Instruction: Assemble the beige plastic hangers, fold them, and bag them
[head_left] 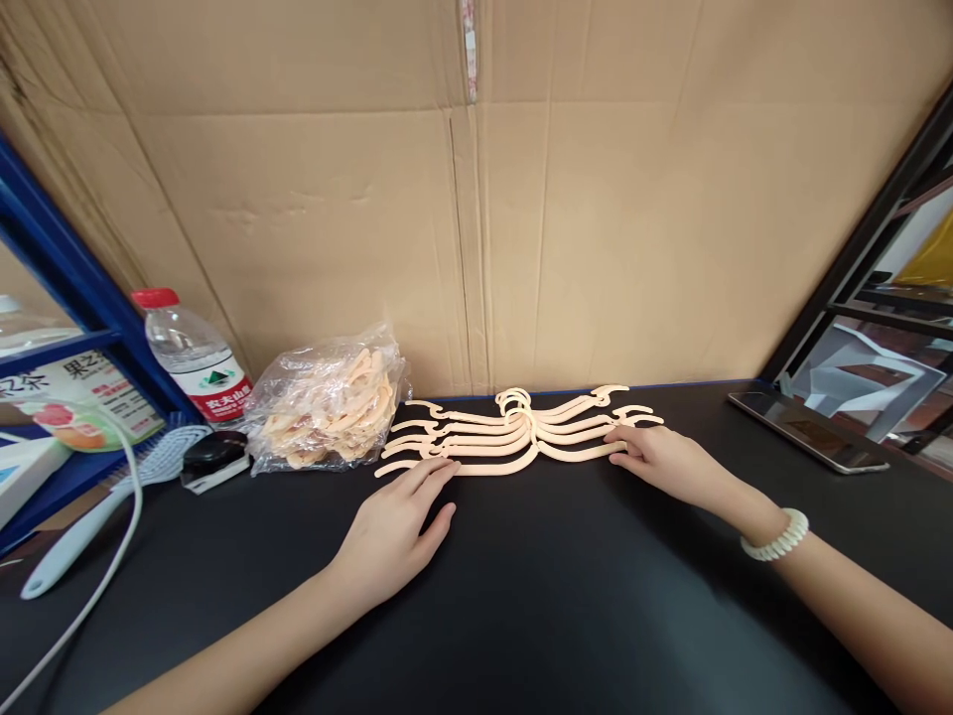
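The hangers (513,437) lie in a flat, overlapping pile at the centre of the frame, on the table (566,596) near the cardboard (335,199). The left hand (398,521) and right hand (662,459) lie open, fingers flat on the pile's two ends and pinching nothing, probably to hold it steady and aligned. A bag (328,407) of more sits just left.
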The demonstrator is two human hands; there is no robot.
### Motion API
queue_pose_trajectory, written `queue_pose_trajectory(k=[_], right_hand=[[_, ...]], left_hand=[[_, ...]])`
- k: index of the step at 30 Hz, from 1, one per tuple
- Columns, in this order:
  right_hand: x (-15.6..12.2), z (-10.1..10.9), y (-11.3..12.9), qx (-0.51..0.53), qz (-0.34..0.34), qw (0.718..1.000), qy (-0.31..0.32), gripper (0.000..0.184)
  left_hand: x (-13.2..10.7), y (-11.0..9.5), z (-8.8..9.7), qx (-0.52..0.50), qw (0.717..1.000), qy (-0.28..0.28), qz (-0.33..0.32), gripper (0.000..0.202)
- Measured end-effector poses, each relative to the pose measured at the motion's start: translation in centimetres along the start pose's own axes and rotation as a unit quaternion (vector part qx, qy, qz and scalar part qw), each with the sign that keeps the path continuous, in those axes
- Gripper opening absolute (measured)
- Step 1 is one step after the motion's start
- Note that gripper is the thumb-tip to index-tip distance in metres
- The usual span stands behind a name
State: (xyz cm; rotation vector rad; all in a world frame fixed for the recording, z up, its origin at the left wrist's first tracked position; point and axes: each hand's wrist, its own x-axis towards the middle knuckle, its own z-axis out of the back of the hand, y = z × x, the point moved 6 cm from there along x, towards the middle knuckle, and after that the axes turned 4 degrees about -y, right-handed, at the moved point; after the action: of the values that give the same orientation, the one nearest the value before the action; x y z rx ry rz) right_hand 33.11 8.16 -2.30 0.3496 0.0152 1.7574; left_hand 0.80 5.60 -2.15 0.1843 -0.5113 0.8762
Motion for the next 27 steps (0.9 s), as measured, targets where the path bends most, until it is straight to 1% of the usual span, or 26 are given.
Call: queue_pose_trajectory(k=[4, 8, 12, 14, 16, 19, 24, 27], right_hand=[[0.1, -0.3, 0.3, 0.03, -0.001, 1.0, -0.001, 0.018], [0.2, -0.4, 0.5, 0.048, -0.002, 0.999, 0.011, 0.016], [0.0, -0.2, 1.3, 0.054, 0.003, 0.998, 0.023, 0.016], [-0.2, 0.0, 1.7, 0.042, 0.0, 0.999, 0.018, 0.017], [-0.3, 0.3, 2.1, 0.025, -0.004, 1.0, 0.003, 0.017], [-0.5, 0.8, 2.6, 0.003, 0.0, 1.0, -0.03, 0.017], [-0.8, 1.7, 2.9, -0.03, 0.003, 0.995, -0.097, 0.019], [-0.9, 2.2, 3.1, -0.039, 0.015, 0.99, -0.138, 0.022]], left_hand=[[-0.1, 0.1, -0.1, 0.003, 1.0, 0.009, 0.021, 0.039], [-0.1, 0.0, -0.2, 0.01, 0.999, 0.028, 0.027, 0.039], [0.0, -0.2, -0.1, -0.012, 0.999, 0.027, 0.014, 0.032], [0.0, -0.2, 0.0, -0.024, 0.999, 0.025, 0.021, 0.025], [0.0, 0.1, 0.0, -0.03, 0.998, 0.022, 0.043, 0.018], [0.0, 0.4, 0.1, -0.033, 0.997, 0.003, 0.068, 0.016], [0.0, 0.1, 0.9, -0.041, 0.997, -0.043, 0.055, 0.016], [0.0, -0.1, 1.2, -0.043, 0.996, -0.062, 0.048, 0.011]])
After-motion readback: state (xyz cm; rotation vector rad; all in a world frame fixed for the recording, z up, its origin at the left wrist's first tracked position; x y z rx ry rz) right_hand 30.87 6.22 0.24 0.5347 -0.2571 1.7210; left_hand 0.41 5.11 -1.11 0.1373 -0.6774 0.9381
